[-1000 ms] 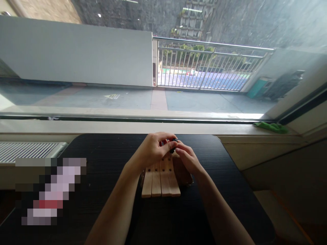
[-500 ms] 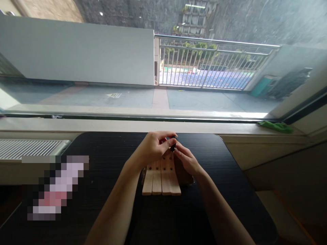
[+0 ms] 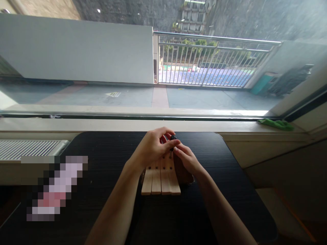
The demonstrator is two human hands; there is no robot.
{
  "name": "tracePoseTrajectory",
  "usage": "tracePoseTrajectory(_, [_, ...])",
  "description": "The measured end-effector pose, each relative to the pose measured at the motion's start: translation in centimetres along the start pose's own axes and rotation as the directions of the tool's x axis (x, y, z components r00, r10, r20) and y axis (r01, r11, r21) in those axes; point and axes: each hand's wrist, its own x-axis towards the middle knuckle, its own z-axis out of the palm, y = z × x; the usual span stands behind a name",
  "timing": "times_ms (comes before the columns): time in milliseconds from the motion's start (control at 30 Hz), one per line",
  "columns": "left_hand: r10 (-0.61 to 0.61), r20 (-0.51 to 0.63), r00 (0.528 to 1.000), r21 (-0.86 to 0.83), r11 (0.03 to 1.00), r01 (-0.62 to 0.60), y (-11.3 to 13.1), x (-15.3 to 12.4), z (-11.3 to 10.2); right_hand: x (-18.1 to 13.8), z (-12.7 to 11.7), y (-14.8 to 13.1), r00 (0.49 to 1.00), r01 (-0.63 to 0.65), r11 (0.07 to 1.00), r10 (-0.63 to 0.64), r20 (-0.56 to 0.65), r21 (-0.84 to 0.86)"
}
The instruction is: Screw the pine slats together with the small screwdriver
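My left hand [image 3: 158,146] is closed, its thumb and fingers around the black handle of a small screwdriver [image 3: 173,137]. The metal shaft points down at a dark spot on the rightmost of several pale wooden slats [image 3: 160,182] lying side by side. Just right of the shaft, my right hand [image 3: 187,158] has its thumb and fingertips pinched at the lower part of the screwdriver. Rows of dark round screws or holes mark the slats. A brown block-like piece [image 3: 184,172] lies under them, partly hidden by my right hand. My left hand covers the slats' far left part.
All this rests on a black table [image 3: 107,204]. A blurred-out, pale pink and white item [image 3: 58,183] is at the left. Beyond the table runs a white windowsill [image 3: 122,126], with a green cloth [image 3: 276,124] at its right. A radiator [image 3: 30,149] stands at left.
The screwdriver's handle has turned slightly in my left fingers, and my left thumb has slid further across it. My right hand and the slats stay almost in place.
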Motion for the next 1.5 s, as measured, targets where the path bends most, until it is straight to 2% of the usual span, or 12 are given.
tracePoseTrajectory(167, [0.033,-0.050,0.998,0.044,0.999,-0.030,0.09,0.04,0.28,0.13,0.26,-0.35,0.998,0.050,0.999,-0.051,-0.032,-0.010])
tracePoseTrajectory(367, [-0.005,-0.024,1.000,-0.073,0.997,0.004,-0.24,-0.03,0.26,0.11,0.34,-0.63,0.996,0.072,0.994,-0.076,-0.051,-0.082])
tracePoseTrajectory(567, [-0.029,-0.006,1.000,-0.123,0.992,0.028,-0.10,-0.04,0.28,0.10,0.09,-0.66,0.996,0.080,0.996,-0.078,0.030,-0.048])
tracePoseTrajectory(933, [-0.002,0.018,1.000,-0.124,0.992,0.004,-0.44,0.05,0.40,0.12,-0.06,-0.81,0.995,0.089,0.996,-0.088,0.041,-0.026])
tracePoseTrajectory(1500, [0.060,0.083,0.995,-0.085,0.995,-0.053,0.20,0.15,0.35,0.01,-0.10,-0.84,1.000,-0.020,0.997,0.019,0.016,0.076])
